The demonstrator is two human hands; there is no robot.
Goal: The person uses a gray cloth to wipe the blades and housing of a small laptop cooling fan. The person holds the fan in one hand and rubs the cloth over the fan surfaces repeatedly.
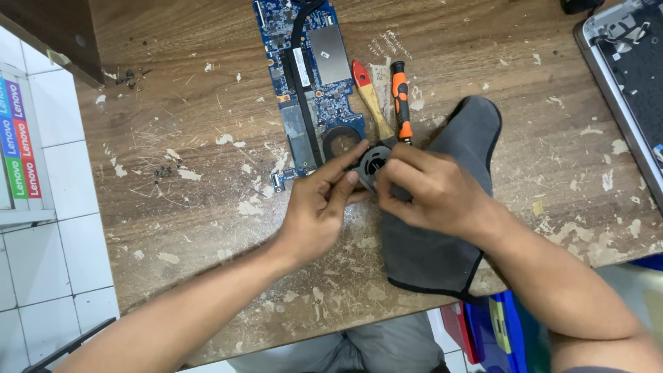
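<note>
Two hands meet over the middle of a scarred wooden workbench (207,207), its top flecked with pale paint chips. At the far right edge lies an opened laptop base (632,76), grey-rimmed with dark innards, only partly in view. Under the hands a dark grey cloth (435,255) stretches from the bench's near edge up toward the centre, its long side running away from the person and leaning a little right.

Beyond the hands a blue laptop motherboard (311,76) lies lengthwise away from the person, with a black heat pipe curving along it and a round cut-out at its near end, just beside the left fingertips. To its right are a paintbrush (367,97) with a red-tipped wooden handle and a screwdriver (401,100) with an orange and black grip; both point roughly away from the person, and the near end of each reaches almost to the hands.

Smallest of all is the black laptop cooling fan (371,164), held just above the far end of the cloth. The left hand (319,211) grips its left edge, forefinger stretched along the top and thumb beneath. The right hand (431,190) is curled closed over its right half, hiding that side. The fan sits squarely between the two hands, neither nearer than the other, and the motherboard's cut-out lies just beyond it to the left.
</note>
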